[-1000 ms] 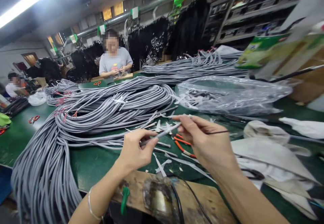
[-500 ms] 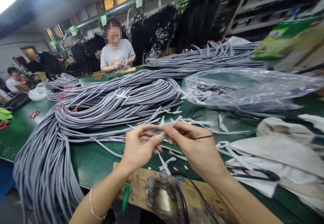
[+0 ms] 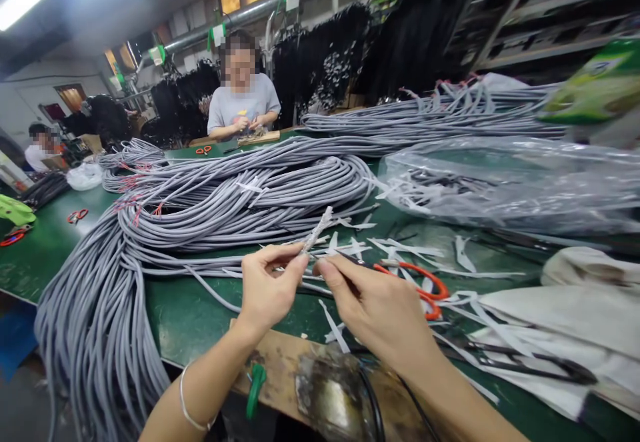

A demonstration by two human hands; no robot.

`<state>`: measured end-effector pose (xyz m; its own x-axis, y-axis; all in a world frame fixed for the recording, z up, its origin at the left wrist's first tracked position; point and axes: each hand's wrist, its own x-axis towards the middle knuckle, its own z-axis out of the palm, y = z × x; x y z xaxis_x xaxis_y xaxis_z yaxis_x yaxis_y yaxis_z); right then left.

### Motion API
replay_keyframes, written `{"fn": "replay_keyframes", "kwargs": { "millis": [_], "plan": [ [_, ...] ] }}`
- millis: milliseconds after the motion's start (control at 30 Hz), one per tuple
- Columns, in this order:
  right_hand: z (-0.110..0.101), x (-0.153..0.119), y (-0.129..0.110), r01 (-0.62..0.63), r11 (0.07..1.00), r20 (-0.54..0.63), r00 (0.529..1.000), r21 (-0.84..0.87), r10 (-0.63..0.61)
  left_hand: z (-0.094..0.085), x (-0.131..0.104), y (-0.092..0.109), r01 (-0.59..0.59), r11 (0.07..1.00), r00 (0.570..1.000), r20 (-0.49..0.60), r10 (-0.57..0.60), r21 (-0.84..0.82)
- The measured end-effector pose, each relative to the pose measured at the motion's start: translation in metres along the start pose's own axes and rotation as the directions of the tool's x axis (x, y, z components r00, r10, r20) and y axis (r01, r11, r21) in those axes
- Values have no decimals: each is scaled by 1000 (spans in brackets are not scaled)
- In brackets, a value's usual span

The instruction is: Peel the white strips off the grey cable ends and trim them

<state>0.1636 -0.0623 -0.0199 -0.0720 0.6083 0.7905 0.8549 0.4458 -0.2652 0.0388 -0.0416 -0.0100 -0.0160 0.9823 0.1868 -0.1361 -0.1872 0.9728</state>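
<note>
My left hand is closed, thumb and forefinger pinching a light grey, braided-looking cable end that points up and to the right. Close beside it is my right hand, its fingers pressed together around a thin dark piece; only a little of this shows at the fingertips, and its kind is hard to make out. Orange-handled scissors appear just behind my right hand, partly covered by it. White strips are scattered around both hands on the green table.
Grey cables lie in large bundles, some drooping over the table's left edge. A clear plastic bag and white cloth are at the right. A stained wooden board sits below my hands. A co-worker sits opposite.
The braided-looking end now sticks up from my left fingers. My right hand has drawn slightly lower, and the scissors behind it show more. The view has swung a little left.
</note>
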Motion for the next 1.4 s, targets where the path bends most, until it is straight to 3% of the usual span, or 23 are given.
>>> {"fn": "replay_keyframes", "kwargs": {
  "millis": [167,300,567,667,833,900,967,1033,1100,1200,1400],
  "plan": [
    [-1,1,-1,-6,1000,-10,1000,-6,6,0,-2,-1,-52,997,998,30,51,51],
    [-2,2,0,-132,982,52,991,134,126,-2,-2,-1,-67,995,997,44,64,70],
    [-2,5,3,-356,811,262,930,465,258,-2,-2,1,67,998,987,146,-65,-10],
    [-2,4,1,-347,828,215,936,441,278,-2,1,3,122,992,979,170,-116,-26],
    [-3,0,-3,-149,957,0,988,251,154,-2,5,4,144,985,971,177,-158,90],
    [-2,-1,-4,-88,977,-50,994,193,99,-1,4,2,41,981,988,140,-68,189],
    [0,-1,-3,-87,984,-37,995,157,94,0,1,0,-151,936,988,86,130,319],
    [0,0,-1,-132,981,13,991,141,132,0,-3,-3,-338,829,937,78,340,446],
    [0,1,2,-162,978,60,986,133,155,-1,-7,-5,-447,726,879,104,466,522],
    [-2,2,5,-135,984,73,989,119,127,-3,-8,-5,-475,686,852,93,516,552],
    [-5,1,5,-83,993,-44,995,85,87,-4,-8,-1,-498,671,829,73,555,548]
  ]
}}
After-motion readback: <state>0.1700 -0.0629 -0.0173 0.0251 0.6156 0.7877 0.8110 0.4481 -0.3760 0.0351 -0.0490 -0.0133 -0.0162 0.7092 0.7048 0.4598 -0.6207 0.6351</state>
